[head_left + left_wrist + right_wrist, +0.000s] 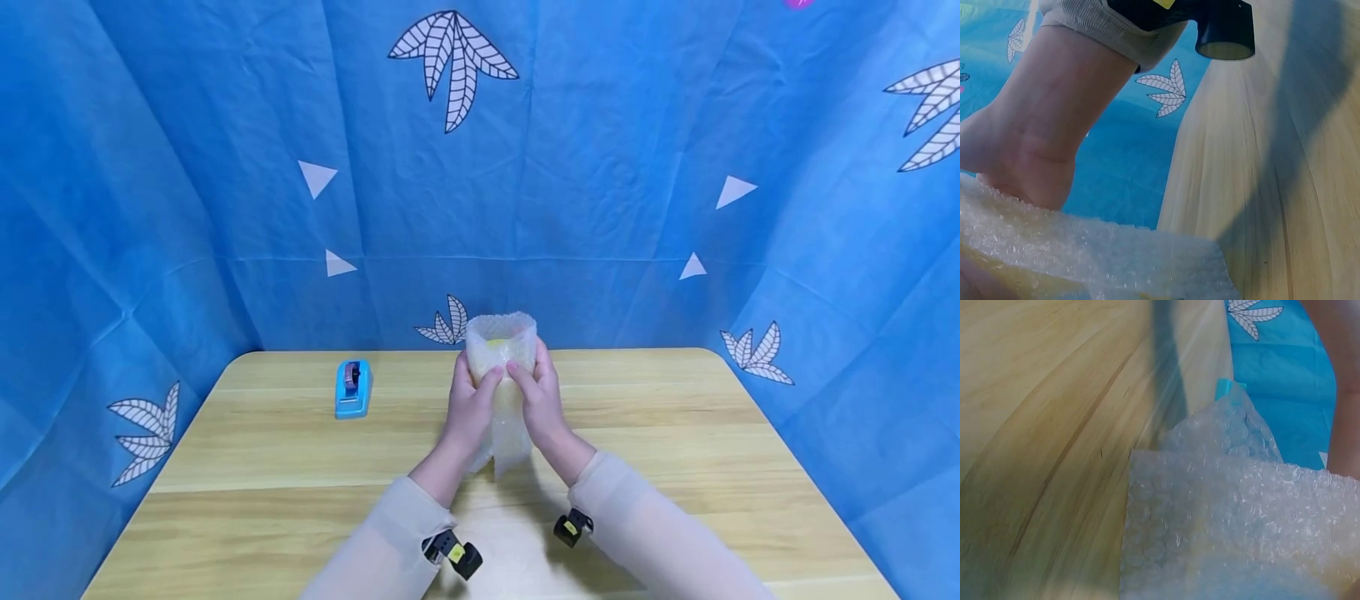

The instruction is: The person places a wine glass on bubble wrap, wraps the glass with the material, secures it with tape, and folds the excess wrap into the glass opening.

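Observation:
A sheet of bubble wrap (512, 437) is folded around a yellowish item, and a yellow-green edge (497, 342) shows inside its top opening. The bundle is held up over the far middle of the table. From the left side, my left hand (471, 408) grips it with the thumb on the front. My right hand (543, 404) grips the right side likewise, the two thumb tips close together. Behind the bundle, the other fingers are mostly hidden. Loose lower flaps of the wrap (1172, 506) hang open in the right wrist view. What kind of item is inside I cannot tell.
A blue tape dispenser (352, 390) with a roll stands on the wooden table (285, 467), left of the hands. Blue cloth (600, 167) with leaf and triangle prints hangs behind the table and at both sides. Each wrist carries a small black camera (467, 560).

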Available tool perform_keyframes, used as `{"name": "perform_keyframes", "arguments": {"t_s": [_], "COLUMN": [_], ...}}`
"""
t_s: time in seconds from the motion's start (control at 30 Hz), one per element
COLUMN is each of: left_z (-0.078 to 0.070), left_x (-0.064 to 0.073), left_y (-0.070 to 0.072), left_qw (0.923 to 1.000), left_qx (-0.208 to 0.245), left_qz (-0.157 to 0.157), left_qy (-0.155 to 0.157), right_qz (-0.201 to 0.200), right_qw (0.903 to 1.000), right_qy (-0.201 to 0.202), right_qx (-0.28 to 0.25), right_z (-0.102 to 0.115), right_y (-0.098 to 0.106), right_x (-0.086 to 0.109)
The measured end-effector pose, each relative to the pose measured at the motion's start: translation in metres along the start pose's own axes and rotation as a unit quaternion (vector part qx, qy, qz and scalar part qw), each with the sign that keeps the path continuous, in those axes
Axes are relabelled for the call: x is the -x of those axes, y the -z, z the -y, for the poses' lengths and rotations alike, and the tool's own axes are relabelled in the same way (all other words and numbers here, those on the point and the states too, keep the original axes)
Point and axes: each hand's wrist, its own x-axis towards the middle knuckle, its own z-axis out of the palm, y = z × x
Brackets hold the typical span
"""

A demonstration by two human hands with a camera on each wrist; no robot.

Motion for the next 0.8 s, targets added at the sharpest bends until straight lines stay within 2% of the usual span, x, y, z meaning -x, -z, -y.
{"name": "perform_keyframes", "arguments": {"t_s": [0.13,0.33,0.57,0.7,0.8], "left_z": [-0.0002,0.0021,0.0047,0.0049,0.0053], "left_x": [0.0007,-0.0019,-0.0029,-0.0031,-0.0030], "left_y": [-0.0017,-0.0006,0.0020,0.0033,0.0036], "left_qw": [0.9999,0.9999,0.9995,0.9989,0.9980], "left_qx": [-0.010,-0.007,-0.009,-0.020,-0.020], "left_qz": [-0.002,0.012,0.026,0.034,0.047], "left_qy": [-0.003,-0.010,-0.015,-0.026,-0.037], "right_qz": [-0.004,0.010,0.025,0.033,0.029], "right_qw": [1.0000,0.9999,0.9994,0.9967,0.9891], "right_qy": [-0.002,-0.010,0.001,0.023,0.059], "right_qx": [0.000,0.007,0.023,0.070,0.131], "right_z": [0.0014,0.0055,0.0014,-0.0018,0.0027], "right_y": [-0.0016,-0.0035,-0.0012,0.0024,0.0043], "right_x": [0.0014,0.0046,0.0050,0.0040,0.0043]}}
